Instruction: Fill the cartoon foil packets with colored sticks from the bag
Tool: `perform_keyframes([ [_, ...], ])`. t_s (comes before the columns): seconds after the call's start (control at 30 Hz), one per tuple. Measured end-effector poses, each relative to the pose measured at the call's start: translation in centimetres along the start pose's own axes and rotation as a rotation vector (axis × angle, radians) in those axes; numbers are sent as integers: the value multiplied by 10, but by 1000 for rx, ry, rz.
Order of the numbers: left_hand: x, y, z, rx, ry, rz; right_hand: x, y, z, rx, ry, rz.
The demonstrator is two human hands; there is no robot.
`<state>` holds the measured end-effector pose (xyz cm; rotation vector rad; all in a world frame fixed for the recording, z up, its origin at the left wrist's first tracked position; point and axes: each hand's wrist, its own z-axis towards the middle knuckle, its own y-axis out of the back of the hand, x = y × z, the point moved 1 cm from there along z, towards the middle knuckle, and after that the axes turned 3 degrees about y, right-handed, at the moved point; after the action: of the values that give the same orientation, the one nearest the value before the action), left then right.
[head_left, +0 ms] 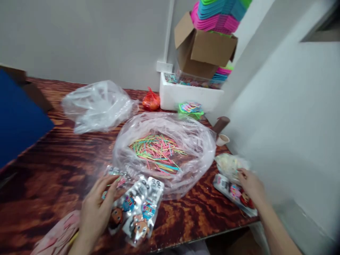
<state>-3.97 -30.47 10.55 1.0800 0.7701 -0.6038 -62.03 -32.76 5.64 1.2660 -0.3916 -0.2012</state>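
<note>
My left hand (97,203) is over printed foil packets at the table's front, thumb and fingertips drawn together; a thin greenish bit shows at the tips, too small to name. Beside it, silver packets (148,203) with cartoon figures lie overlapping. My right hand (251,182) pinches at a clear bag (230,164) of small pale pieces; what is between the fingertips is hidden. Under that hand's wrist lies another printed packet (225,186) with a red-haired figure. Between both hands, a wide-open clear plastic bag (198,168) holds many thin coloured sticks (156,148).
Behind stand a crumpled clear bag (98,104), a red net bag (151,101), a green basket with cards (191,109) and a white foam box (186,95) under a cardboard box (209,47). A paper cup (222,140) sits by the right wall; a blue panel (21,117) rises left.
</note>
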Motion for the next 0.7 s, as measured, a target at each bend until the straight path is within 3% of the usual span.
perform_keyframes([
  [0.07,-16,-16,4,56,-18,-32,1,18,-7,-43,-54,13],
  [0.17,-68,-67,2,270,-132,-172,-3,36,-6,-209,-192,-49],
  [0.23,-116,-115,-7,495,-239,-242,-8,38,1,-243,-272,-86],
  [0.33,-186,-200,-24,807,-416,-159,-15,30,16,-62,-326,-52],
  [0.4,-221,-256,-32,889,-433,-37,-19,27,25,51,-313,-6],
  [0.5,-251,-323,-33,910,-356,39,-27,32,38,52,-265,37],
  [0.6,-262,-356,-23,917,-307,26,-37,47,47,-3,-215,82],
  [0.7,-264,-360,-9,883,-284,-63,-45,60,52,-120,-203,104],
])
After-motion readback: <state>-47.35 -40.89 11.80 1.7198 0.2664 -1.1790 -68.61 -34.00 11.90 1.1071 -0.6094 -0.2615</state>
